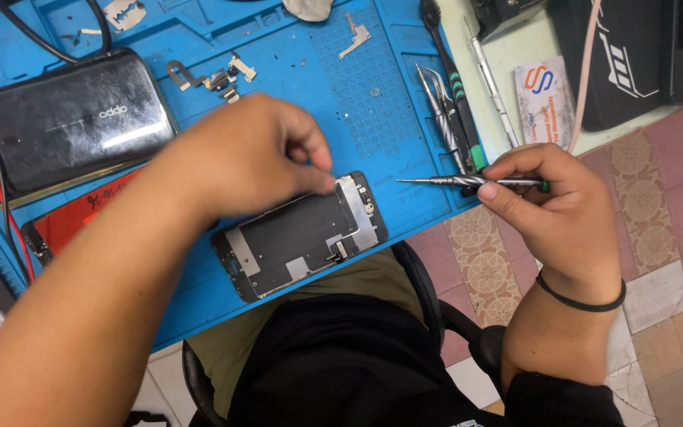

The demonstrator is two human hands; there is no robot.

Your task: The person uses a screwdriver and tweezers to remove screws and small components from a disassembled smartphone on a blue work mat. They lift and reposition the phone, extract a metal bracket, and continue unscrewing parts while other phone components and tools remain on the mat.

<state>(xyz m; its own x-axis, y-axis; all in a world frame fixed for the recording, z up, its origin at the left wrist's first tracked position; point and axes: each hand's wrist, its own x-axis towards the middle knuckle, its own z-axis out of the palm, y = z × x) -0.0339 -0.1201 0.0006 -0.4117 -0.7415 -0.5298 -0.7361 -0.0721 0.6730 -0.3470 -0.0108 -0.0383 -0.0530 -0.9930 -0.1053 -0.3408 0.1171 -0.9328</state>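
Right now the left hand (239, 154) is down on the blue mat (373, 95), fingertips pinched together at the top edge of the opened phone screen assembly (302, 236), touching its metal shield plate. Whether anything tiny sits in that pinch, I can't tell. The assembly lies back-side up, tilted, near the front edge of the bench, just over the person's lap. The right hand (563, 213) hangs off the bench edge, its grip closed around a slim precision screwdriver (468, 181), tip pointing left toward the assembly but well short of it. Just behind that driver, a pair of tweezers (439, 111) and a green-banded tool (460, 103) lie side by side on the mat's right margin. Off to the left, a black phone (73, 119) rests face-down, and a red-framed part (73, 217) pokes out beneath the left forearm. Small metal brackets (215, 75) sit scattered further back on the mat.
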